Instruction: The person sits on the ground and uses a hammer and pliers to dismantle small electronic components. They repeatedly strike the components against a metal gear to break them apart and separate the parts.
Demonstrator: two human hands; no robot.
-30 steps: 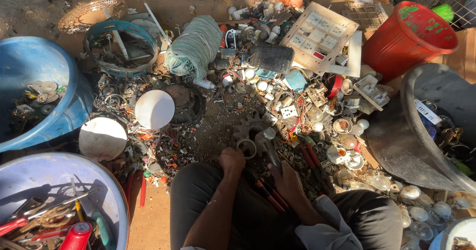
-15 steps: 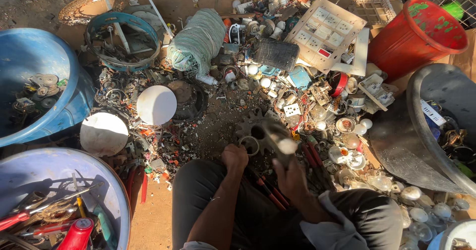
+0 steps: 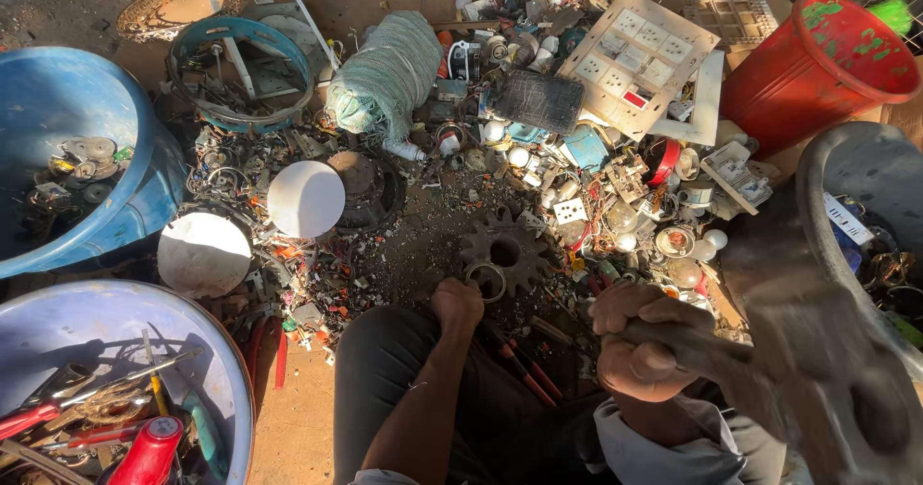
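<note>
Clearly, a blurred hammer (image 3: 817, 370) is gripped by its handle in the closed right hand (image 3: 644, 336), raised near the lower right. A metal ring (image 3: 486, 280) is pinched by the left hand (image 3: 457, 304) against a rusty toothed gear (image 3: 505, 251) lying on the dirt floor (image 3: 423, 225) amid scrap.

The dirt floor (image 3: 433, 221) carries scattered scrap: a rusty gear (image 3: 505, 249), 2 white discs (image 3: 306, 198), and a red bucket (image 3: 817, 62).
</note>
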